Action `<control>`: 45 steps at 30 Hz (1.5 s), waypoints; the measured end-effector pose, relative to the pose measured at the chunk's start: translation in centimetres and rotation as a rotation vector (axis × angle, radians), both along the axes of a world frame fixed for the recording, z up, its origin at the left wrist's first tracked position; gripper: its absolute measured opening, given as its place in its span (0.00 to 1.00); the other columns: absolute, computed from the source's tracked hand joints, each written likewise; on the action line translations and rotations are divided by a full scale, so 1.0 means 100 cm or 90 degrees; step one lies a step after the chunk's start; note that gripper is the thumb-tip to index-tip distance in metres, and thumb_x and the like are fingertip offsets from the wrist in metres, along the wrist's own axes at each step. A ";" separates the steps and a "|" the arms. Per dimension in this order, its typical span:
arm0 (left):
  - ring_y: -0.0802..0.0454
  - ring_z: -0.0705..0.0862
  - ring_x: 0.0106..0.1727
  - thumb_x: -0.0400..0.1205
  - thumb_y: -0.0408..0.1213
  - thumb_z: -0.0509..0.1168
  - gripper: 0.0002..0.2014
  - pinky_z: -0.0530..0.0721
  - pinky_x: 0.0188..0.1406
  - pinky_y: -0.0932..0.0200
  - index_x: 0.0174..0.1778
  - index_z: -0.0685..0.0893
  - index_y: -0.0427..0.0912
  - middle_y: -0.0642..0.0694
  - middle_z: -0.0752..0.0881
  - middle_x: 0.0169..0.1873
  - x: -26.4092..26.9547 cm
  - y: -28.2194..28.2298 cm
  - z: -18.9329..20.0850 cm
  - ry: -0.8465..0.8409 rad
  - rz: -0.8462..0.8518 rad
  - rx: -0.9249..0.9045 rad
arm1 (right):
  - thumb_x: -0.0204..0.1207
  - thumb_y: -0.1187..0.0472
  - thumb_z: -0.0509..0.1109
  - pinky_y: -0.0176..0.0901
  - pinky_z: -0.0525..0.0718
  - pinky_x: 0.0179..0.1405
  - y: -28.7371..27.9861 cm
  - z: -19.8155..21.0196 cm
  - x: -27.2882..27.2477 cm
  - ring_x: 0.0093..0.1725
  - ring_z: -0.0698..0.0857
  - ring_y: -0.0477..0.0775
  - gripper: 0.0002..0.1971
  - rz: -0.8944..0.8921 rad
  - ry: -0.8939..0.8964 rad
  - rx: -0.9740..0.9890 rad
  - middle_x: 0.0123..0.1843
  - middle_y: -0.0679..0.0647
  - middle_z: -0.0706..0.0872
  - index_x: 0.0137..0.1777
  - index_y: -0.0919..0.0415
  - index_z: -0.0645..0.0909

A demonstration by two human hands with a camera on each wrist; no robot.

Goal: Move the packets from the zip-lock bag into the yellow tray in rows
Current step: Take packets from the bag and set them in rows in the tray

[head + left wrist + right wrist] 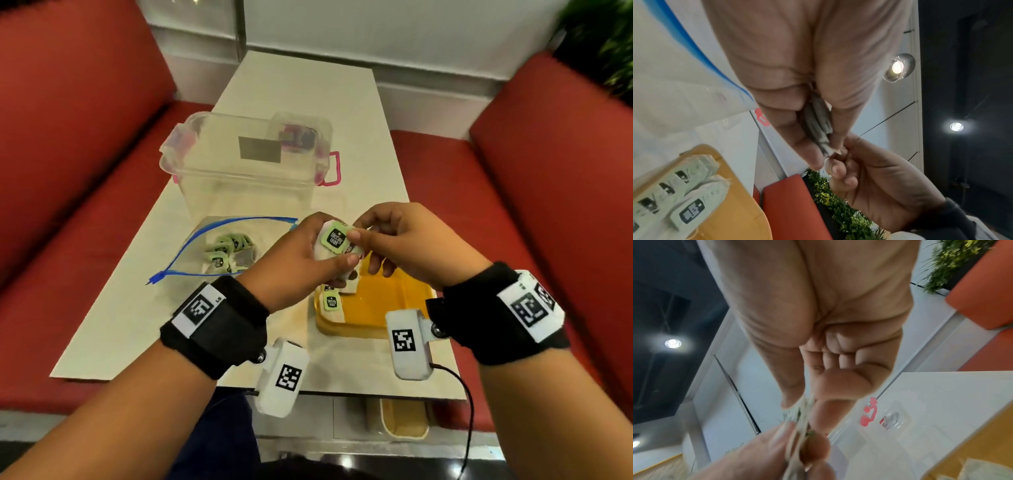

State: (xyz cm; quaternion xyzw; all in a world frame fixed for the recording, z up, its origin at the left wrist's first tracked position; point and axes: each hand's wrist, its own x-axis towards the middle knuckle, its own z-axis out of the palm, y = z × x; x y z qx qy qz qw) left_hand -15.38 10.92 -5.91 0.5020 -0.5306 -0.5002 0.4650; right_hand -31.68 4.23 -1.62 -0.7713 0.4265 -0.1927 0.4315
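My left hand (337, 265) grips a small stack of white packets (323, 253) above the far left corner of the yellow tray (380, 305). My right hand (358, 236) pinches the top packet (335, 237), the one with the green label, between thumb and forefinger. In the left wrist view the stack (818, 128) sits edge-on between my left hand's fingers. A short row of packets (330, 301) lies along the tray's left side. To the left, the open zip-lock bag (205, 246) with its blue seal lies flat, holding several more packets (222, 251).
A clear plastic box (250, 164) with pink latches stands behind the bag on the pale table (120, 325). Red bench seats (548, 205) flank the table on both sides. A green plant (603, 41) is at the far right.
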 end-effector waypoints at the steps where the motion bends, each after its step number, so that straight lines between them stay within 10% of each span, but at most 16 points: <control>1: 0.54 0.89 0.40 0.80 0.32 0.70 0.15 0.91 0.43 0.50 0.60 0.75 0.38 0.44 0.86 0.42 -0.002 -0.004 -0.001 -0.002 0.013 0.003 | 0.79 0.57 0.70 0.42 0.82 0.23 -0.001 0.000 -0.004 0.28 0.86 0.53 0.10 -0.016 -0.018 0.011 0.35 0.60 0.88 0.50 0.66 0.84; 8: 0.41 0.90 0.49 0.81 0.32 0.69 0.11 0.90 0.48 0.43 0.57 0.78 0.37 0.35 0.88 0.50 -0.014 -0.021 -0.009 0.041 0.061 0.030 | 0.79 0.66 0.69 0.37 0.81 0.24 -0.010 -0.003 -0.023 0.31 0.85 0.51 0.05 -0.043 -0.063 0.061 0.39 0.61 0.88 0.50 0.67 0.84; 17: 0.47 0.91 0.44 0.83 0.30 0.65 0.08 0.87 0.33 0.62 0.57 0.77 0.37 0.43 0.88 0.44 -0.015 -0.029 -0.018 0.145 0.086 0.065 | 0.81 0.66 0.67 0.42 0.84 0.27 -0.025 -0.014 -0.029 0.33 0.88 0.54 0.06 -0.091 -0.096 0.079 0.43 0.63 0.89 0.51 0.69 0.81; 32: 0.44 0.90 0.51 0.79 0.29 0.72 0.13 0.89 0.42 0.57 0.56 0.78 0.34 0.37 0.88 0.50 0.000 -0.021 -0.057 0.060 0.140 0.138 | 0.75 0.65 0.73 0.30 0.74 0.26 -0.065 -0.055 -0.006 0.26 0.82 0.41 0.03 0.091 0.395 -0.060 0.29 0.44 0.83 0.47 0.61 0.87; 45: 0.46 0.89 0.45 0.86 0.28 0.56 0.07 0.89 0.51 0.46 0.48 0.79 0.41 0.40 0.89 0.44 0.006 -0.017 -0.067 0.127 0.165 0.201 | 0.76 0.71 0.70 0.52 0.90 0.49 -0.078 -0.079 0.028 0.40 0.92 0.58 0.10 0.091 0.543 0.042 0.48 0.63 0.92 0.57 0.72 0.85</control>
